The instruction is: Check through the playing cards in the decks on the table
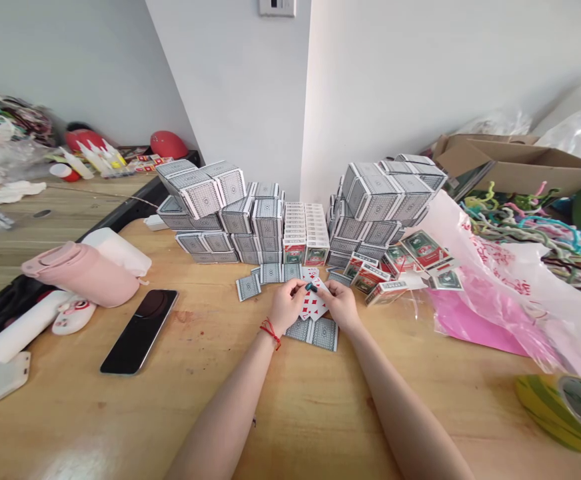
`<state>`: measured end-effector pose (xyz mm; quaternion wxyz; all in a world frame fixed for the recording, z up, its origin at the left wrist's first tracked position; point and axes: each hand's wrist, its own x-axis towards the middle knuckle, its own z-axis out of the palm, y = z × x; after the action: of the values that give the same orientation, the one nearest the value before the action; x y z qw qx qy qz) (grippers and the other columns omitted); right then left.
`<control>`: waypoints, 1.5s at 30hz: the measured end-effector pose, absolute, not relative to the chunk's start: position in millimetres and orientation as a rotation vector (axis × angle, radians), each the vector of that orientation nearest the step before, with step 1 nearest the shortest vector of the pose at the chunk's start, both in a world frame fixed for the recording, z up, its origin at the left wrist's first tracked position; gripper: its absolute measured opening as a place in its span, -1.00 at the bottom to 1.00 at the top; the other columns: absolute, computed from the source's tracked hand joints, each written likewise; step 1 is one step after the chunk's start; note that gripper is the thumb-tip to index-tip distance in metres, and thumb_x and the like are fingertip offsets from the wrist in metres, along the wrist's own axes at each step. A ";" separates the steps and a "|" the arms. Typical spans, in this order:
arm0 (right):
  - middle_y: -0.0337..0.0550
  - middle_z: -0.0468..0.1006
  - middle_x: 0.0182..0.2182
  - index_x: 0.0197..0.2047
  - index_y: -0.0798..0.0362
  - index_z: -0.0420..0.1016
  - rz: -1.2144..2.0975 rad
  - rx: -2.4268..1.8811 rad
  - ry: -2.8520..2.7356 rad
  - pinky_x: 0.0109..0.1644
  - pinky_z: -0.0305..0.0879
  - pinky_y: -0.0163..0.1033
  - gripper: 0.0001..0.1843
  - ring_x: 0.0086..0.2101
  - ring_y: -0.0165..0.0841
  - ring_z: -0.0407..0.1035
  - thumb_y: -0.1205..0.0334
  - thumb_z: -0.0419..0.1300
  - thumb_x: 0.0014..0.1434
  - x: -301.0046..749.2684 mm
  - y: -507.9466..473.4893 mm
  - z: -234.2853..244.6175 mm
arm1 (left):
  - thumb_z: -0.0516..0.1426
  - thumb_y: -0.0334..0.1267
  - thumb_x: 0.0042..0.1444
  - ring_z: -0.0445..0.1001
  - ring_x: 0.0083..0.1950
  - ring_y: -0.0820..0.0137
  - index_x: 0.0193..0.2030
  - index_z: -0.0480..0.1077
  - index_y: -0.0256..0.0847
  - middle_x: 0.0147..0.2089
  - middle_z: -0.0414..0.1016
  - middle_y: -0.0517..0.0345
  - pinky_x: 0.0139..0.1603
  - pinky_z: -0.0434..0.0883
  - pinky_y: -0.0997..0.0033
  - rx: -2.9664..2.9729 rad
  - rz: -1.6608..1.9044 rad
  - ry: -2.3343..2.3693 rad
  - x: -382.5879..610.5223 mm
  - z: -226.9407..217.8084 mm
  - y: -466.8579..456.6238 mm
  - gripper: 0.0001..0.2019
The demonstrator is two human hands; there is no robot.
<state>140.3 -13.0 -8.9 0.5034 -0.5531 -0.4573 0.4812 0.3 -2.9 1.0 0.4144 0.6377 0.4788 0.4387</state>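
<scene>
Left hand (pixel 288 307) and right hand (pixel 343 305) close together at lower centre of the frame, fingers (pixel 301 288) curled inward and pinching a red-pip playing card (pixel 314 304) between them, its face upward. Just below the hands, grey-backed cards (pixel 312 333) lying flat on the wooden table (pixel 230 400); just beyond, stacked card decks (pixel 265 223) at centre.

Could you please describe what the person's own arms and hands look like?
The left hand and right hand are ungloved, the left forearm and right forearm sleeveless. A red knotted string bracelet circles the left wrist; one fingernail has dark polish.
</scene>
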 end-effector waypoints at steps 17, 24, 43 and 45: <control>-0.26 0.47 -0.63 -0.52 0.09 0.37 1.250 -1.225 -1.027 -0.54 0.25 -0.34 -0.68 -0.62 -0.44 0.31 0.00 0.29 -0.16 143.8 -8.6 -11.4 | 0.06 -0.17 0.03 0.35 -0.46 0.50 -0.37 0.30 -0.26 -0.45 0.40 0.17 -0.46 0.27 0.54 1.464 1.152 1.222 -3.8 -5.3 2.6 -0.83; -0.19 0.54 -0.54 -0.42 0.09 0.44 1.275 -1.215 -0.994 -0.45 0.36 -0.26 -0.66 -0.55 -0.37 0.40 -0.02 0.28 -0.15 143.4 -8.2 -12.9 | 0.06 -0.19 0.04 0.36 -0.45 0.49 -0.36 0.28 -0.25 -0.45 0.40 0.16 -0.46 0.27 0.54 1.491 1.202 1.279 -1.3 -6.7 1.1 -0.85; -0.13 0.59 -0.39 -0.35 0.07 0.48 1.347 -1.143 -1.026 -0.27 0.42 -0.15 -0.72 -0.43 -0.27 0.47 0.07 0.23 -0.11 144.4 -7.0 -13.9 | 0.06 -0.24 0.00 0.42 -0.41 0.44 -0.38 0.29 -0.23 -0.44 0.45 0.14 -0.39 0.33 0.49 1.439 1.281 1.419 0.0 -5.5 -0.1 -0.90; -0.13 0.59 -0.40 -0.34 0.07 0.48 1.337 -1.158 -1.016 -0.27 0.42 -0.15 -0.72 -0.43 -0.27 0.47 0.08 0.24 -0.11 144.2 -6.9 -14.8 | 0.06 -0.24 0.01 0.41 -0.42 0.45 -0.38 0.29 -0.23 -0.44 0.45 0.14 -0.39 0.32 0.50 1.449 1.266 1.420 -0.3 -5.5 -0.1 -0.90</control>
<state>144.2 -6.9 -14.8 0.5234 -0.4838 -0.4245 0.5584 -0.3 -0.1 -5.5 0.3666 0.5637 0.5525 0.4925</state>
